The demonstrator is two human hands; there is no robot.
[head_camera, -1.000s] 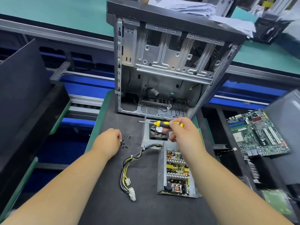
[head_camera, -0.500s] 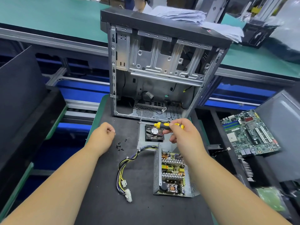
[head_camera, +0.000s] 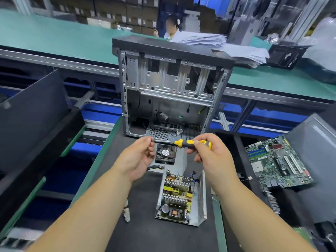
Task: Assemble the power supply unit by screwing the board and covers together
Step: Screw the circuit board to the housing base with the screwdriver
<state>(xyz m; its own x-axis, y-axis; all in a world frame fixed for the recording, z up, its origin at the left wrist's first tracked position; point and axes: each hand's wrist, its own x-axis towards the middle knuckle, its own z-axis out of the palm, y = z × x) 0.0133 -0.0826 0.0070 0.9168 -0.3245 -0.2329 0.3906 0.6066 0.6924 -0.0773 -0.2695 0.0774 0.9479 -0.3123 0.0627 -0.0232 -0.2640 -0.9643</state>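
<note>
Layout around the open power supply unit (head_camera: 181, 197), as I see it from the head camera.

Behind the power supply unit lies the fan cover (head_camera: 166, 153), and behind that stands the upright computer case (head_camera: 171, 88), all on the work mat (head_camera: 145, 233). My left hand (head_camera: 138, 159) and right hand (head_camera: 209, 153) sit above the fan cover, with the screwdriver (head_camera: 183, 143) lying level between them. Left of the unit, a cable connector (head_camera: 126, 214) rests on the mat. Well to the unit's right lies a motherboard (head_camera: 276, 162). Papers (head_camera: 218, 44) are stacked behind the case's top.
</note>
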